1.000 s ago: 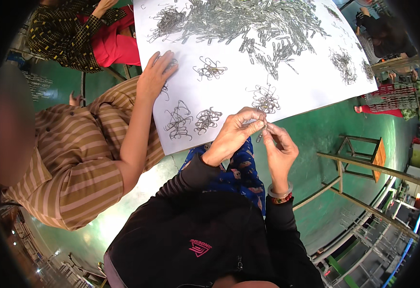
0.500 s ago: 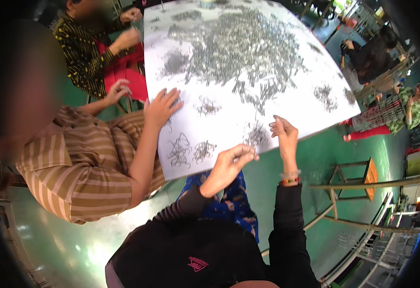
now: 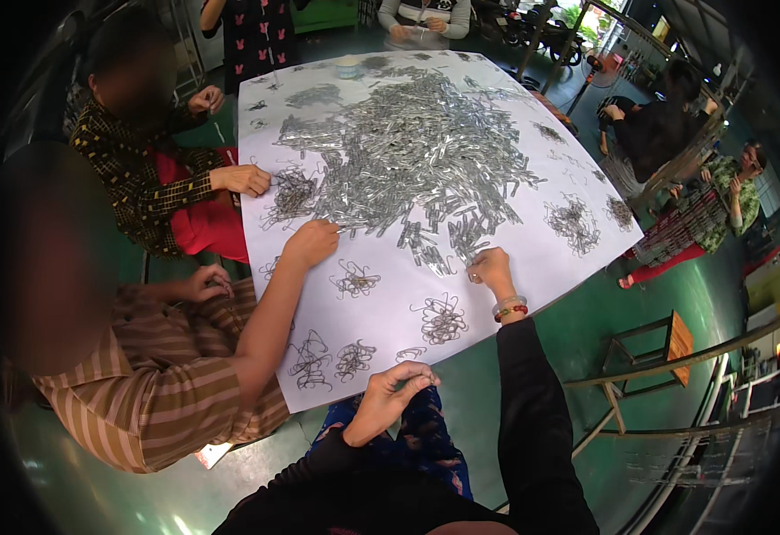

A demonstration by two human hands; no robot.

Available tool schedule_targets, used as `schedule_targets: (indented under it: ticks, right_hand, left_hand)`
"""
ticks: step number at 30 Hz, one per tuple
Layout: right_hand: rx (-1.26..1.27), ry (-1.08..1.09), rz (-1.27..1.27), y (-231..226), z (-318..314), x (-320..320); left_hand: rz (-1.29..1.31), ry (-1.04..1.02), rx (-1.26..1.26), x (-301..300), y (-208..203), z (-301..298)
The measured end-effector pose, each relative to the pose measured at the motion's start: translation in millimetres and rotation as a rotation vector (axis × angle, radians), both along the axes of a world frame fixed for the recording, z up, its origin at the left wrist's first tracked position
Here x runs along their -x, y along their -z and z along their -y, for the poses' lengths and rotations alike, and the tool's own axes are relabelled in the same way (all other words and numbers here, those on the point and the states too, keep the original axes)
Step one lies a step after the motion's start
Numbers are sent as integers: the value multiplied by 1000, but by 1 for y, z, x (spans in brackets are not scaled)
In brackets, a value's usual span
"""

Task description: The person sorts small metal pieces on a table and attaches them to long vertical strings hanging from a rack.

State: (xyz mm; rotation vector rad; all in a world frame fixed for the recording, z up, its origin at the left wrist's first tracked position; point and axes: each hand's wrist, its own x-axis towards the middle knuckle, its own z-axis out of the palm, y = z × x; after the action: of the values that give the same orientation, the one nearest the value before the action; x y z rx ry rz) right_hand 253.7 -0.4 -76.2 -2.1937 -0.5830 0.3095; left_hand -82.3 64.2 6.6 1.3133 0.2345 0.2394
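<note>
My left hand (image 3: 390, 401) is closed in a pinch just off the table's near edge; whatever lies between its fingertips is too small to make out. Farther forward, my right hand (image 3: 494, 270) reaches over the white tabletop (image 3: 390, 321), its fingers curled down at the near edge of a large heap of flat silvery metal strips (image 3: 416, 143). Its fingertips are partly hidden, so I cannot see what they grip. Between my hands lies a tangle of thin dark wire hooks (image 3: 441, 319). A few loose hooks (image 3: 410, 354) sit by the edge near my left hand.
More hook clusters (image 3: 354, 359) dot the table, one (image 3: 573, 225) at the right. On the left, a co-worker's hand (image 3: 312, 242) touches the heap, and another person's hand (image 3: 245, 180) is beside a hook pile. A round tub (image 3: 347, 68) stands far back. A wooden stool (image 3: 678, 348) is at right.
My right hand has moved forward from beside the near hooks to the strip heap. My left hand stays pinched near the edge. The striped-shirted co-worker's flat hand has moved to the heap, fingers closed.
</note>
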Motion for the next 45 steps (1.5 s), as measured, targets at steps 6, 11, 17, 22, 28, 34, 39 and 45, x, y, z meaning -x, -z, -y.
schedule_targets:
  ticks: [6, 11, 17, 22, 28, 34, 39, 45]
  right_hand:
    - [-377, 18, -437, -28, 31, 31]
    - [-456, 70, -643, -29, 60, 33]
    - [-566, -1, -455, -78, 69, 113]
    - [-865, 130, -305, -111, 101, 216]
    - [-897, 219, -176, -117, 108, 234]
    - [-909, 273, -205, -107, 105, 218]
    - [-878, 261, -265, -102, 102, 215]
    - [-844, 332, -270, -93, 110, 195]
  left_hand:
    - [-28, -30, -207, -5, -11, 0]
    - [67, -23, -84, -9, -1, 13]
    - [111, -14, -63, -13, -2, 19]
    - [114, 22, -274, -35, -3, 30]
    - [30, 99, -423, -37, -16, 40]
    - [127, 97, -435, -46, -8, 39]
    - [42, 113, -593, -57, -2, 36]
    - [74, 100, -602, -76, 5, 39]
